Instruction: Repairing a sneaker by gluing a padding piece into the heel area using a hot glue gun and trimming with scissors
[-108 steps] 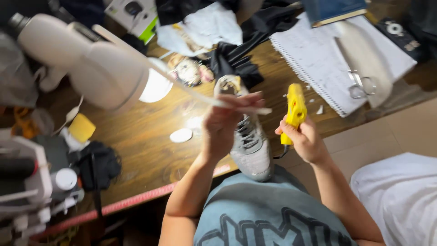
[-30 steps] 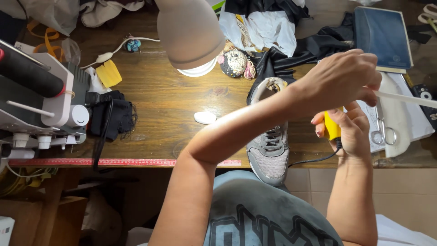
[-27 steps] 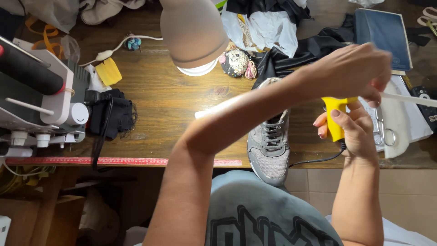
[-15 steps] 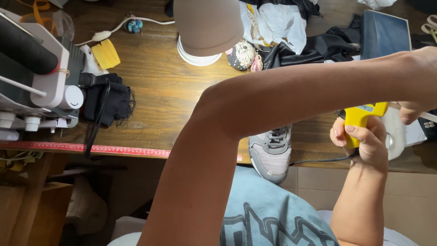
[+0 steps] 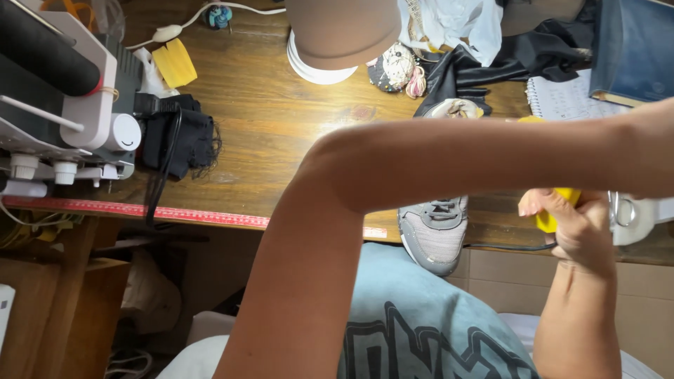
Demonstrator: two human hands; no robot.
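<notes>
My left forearm (image 5: pixel 456 158) stretches across the view from lower left to the right edge, and its hand is out of the picture. My right hand (image 5: pixel 572 228) grips a yellow glue gun (image 5: pixel 554 214) at the right, and a black cord (image 5: pixel 505 247) trails left from it. A grey sneaker (image 5: pixel 435 231) lies toe towards me on the wooden desk (image 5: pixel 267 119), partly hidden under my left arm. The gun is held just right of the shoe, not touching it.
A white sewing machine (image 5: pixel 63 105) fills the left. A brown lamp shade (image 5: pixel 344 31) hangs over the back. Black cloth (image 5: pixel 182 137), a yellow sponge (image 5: pixel 174 63), a pin cushion (image 5: pixel 397 67), a spiral notebook (image 5: pixel 562 98), a blue book (image 5: pixel 632 49) and scissors (image 5: pixel 621 210) lie around. A red ruler strip (image 5: pixel 140 210) lines the desk's edge.
My left arm has swung further right and its hand, which held a thin white stick, has gone out of the frame. The right hand with the yellow gun has dropped a little.
</notes>
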